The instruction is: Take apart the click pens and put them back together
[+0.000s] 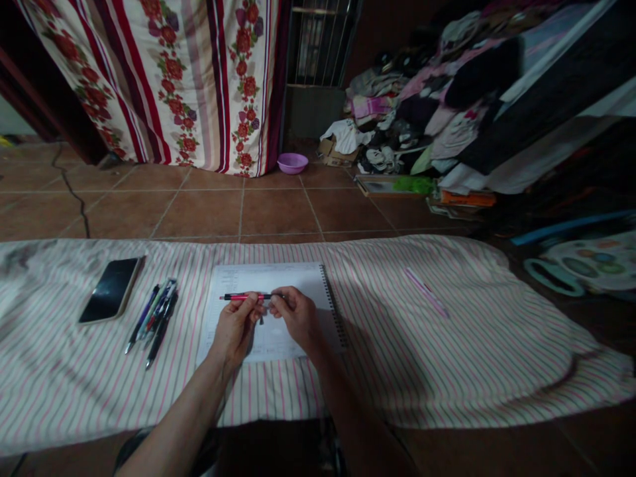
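Both hands are over a white spiral notebook (283, 275) with faint print on its page. A red and black pen (233, 297) lies level across my fingers, its tip pointing left. My left hand (241, 324) pinches the pen near its middle. At the pen's right end, the fingers of my right hand (297, 317) close on it. A small dark piece (262, 320) shows just below my fingers; I cannot make out what it is. Left of the notebook lies a bunch of several pens (158, 315). A pink pen (427, 293) rests alone on the right.
A striped cloth (387, 371) covers the low table. A phone (110, 290) lies at its left. Beyond are a tiled floor (209, 202), a purple basin (293, 163), a flowered curtain (199, 86) and a heap of clothes (422, 106). A cable (74, 192) crosses the floor.
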`<control>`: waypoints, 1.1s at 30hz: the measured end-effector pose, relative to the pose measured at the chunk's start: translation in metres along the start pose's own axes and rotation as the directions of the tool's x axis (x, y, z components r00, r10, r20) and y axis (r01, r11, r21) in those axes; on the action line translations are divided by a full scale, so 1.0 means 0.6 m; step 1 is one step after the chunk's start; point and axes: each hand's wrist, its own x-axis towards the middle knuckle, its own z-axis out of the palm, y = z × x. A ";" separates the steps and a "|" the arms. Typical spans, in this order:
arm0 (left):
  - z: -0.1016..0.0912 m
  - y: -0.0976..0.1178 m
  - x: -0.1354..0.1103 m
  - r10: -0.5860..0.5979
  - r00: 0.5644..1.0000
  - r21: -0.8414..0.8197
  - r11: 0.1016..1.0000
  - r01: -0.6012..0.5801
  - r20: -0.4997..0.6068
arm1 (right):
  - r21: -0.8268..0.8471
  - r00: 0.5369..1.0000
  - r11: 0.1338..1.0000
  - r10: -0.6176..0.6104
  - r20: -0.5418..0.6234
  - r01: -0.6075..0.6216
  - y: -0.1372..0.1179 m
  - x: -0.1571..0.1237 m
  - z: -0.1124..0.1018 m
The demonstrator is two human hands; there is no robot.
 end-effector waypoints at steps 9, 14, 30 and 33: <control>-0.007 0.003 0.002 0.104 0.993 0.116 0.987 -0.111 0.062 | -0.025 1.000 1.000 0.004 0.021 -0.004 0.003 0.004 0.003; -0.011 0.007 0.002 0.102 0.991 0.112 0.987 -0.111 0.085 | 0.016 0.999 1.000 -0.018 0.034 0.018 0.008 0.005 0.007; -0.011 0.022 0.001 -0.001 1.000 -0.003 1.000 0.001 -0.023 | 0.049 0.999 0.999 -0.022 0.049 0.020 0.008 0.004 0.019; -0.012 0.029 0.003 -0.004 0.999 -0.021 1.000 0.003 -0.054 | -0.004 0.999 1.000 -0.011 0.039 0.011 0.008 0.004 0.017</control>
